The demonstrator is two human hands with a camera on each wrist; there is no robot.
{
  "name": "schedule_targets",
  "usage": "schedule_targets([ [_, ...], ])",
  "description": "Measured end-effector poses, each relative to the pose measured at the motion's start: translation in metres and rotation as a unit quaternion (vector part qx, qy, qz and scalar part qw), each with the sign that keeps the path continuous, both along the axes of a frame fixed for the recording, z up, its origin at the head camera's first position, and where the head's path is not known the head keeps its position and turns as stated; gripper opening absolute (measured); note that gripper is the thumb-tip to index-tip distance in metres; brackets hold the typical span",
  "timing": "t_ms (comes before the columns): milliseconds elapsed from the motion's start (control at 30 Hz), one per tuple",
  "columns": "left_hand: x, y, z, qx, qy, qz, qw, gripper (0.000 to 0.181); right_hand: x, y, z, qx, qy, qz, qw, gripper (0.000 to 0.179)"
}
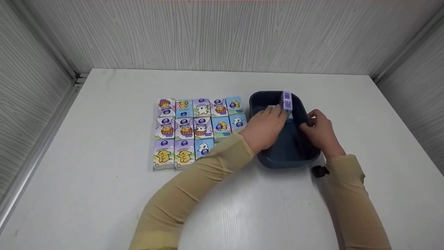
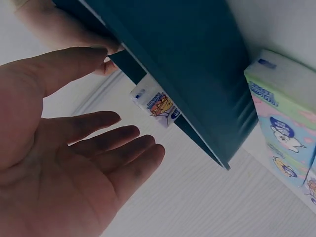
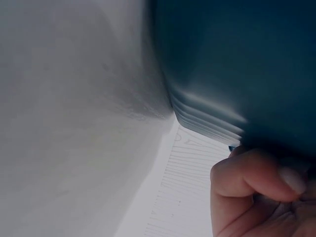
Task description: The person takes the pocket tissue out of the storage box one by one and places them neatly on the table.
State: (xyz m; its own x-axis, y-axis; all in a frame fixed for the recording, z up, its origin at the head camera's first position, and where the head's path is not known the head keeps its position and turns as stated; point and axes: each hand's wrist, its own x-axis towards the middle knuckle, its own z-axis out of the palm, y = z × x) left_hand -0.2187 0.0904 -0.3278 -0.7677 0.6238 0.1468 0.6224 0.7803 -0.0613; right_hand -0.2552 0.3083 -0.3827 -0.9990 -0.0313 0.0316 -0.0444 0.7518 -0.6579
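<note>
A dark blue plastic bin stands on the white table, right of centre. Over its left side reaches my left hand, its fingertips close to a small cartoon-printed tissue pack that stands upright inside. In the left wrist view the left hand has its fingers extended and spread from the thumb, with nothing between them; the pack shows above the rim beyond. My right hand grips the bin's right rim. Its curled fingers press against the bin's wall in the right wrist view.
Left of the bin, tissue packs lie flat in three neat rows, the front row partly hidden by the left sleeve. A small black device sits at the right wrist. Pale wood-grain panels enclose the table's back and sides.
</note>
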Motion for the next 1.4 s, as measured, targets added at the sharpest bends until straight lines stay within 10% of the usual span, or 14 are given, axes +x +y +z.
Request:
schedule_targets([
  [933, -0.030, 0.029, 0.016, -0.049, -0.085, 0.017, 0.9950, 0.040, 0.001, 0.001, 0.001, -0.004, -0.007, 0.006, 0.9999, 0.023],
  [1400, -0.036, 0.049, 0.000, -0.062, -0.040, 0.024, 0.9970, 0.034, 0.001, 0.001, 0.000, -0.007, -0.004, 0.004, 1.0000, 0.023],
])
